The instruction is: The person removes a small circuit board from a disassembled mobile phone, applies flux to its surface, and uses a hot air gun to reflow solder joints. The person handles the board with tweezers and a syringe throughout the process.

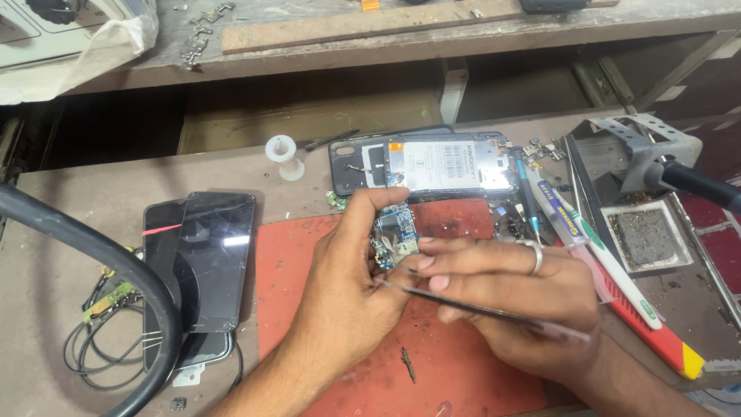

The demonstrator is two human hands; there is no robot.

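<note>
Over red mat on worktop: left hand pinches small blue circuit board; right hand grips tweezers, tips at board. Opened phone just beyond mat; dark phones left of mat.

white label on opened phone; dark screens left.

The scene is seen from a single head-worn camera, aimed steeply downward and forward at close range over the bench; a raised shelf is caught along the top edge.
</note>
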